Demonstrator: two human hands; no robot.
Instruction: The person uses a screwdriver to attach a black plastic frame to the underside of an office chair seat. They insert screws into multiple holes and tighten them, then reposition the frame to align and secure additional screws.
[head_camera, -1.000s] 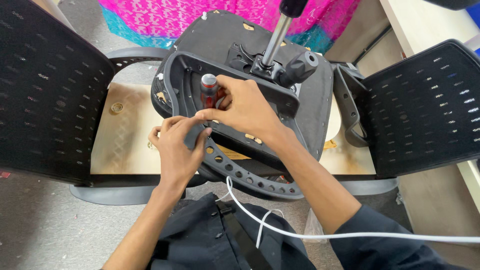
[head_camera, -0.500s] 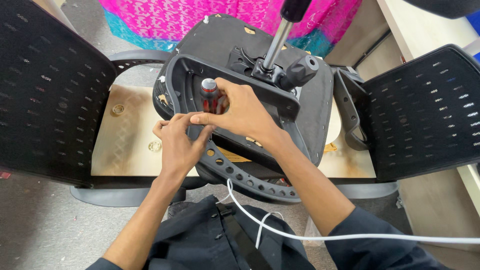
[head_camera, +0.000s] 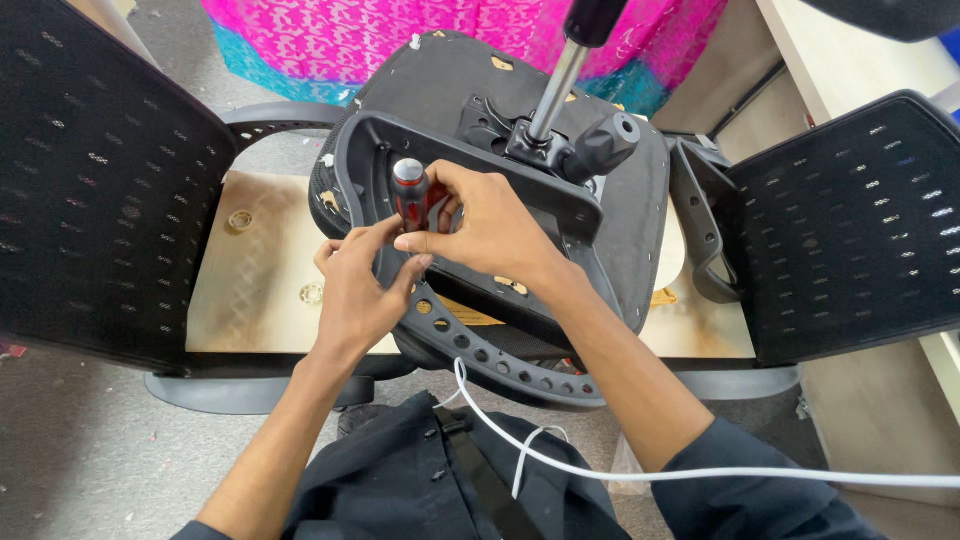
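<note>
Right hand (head_camera: 490, 225) fingers wrapped round red-black screwdriver (head_camera: 412, 192), upright inside upturned chair seat (head_camera: 470, 120). Left hand (head_camera: 360, 290) fingers pinching beside shaft. Best: keep screwdriver vertical, press down firmly, turn slow.

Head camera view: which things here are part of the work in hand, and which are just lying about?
In use: screwdriver, right hand, left hand, upturned chair seat, gas-lift post.

Lying about: mesh backrests, pink patterned cloth, white cable.
</note>
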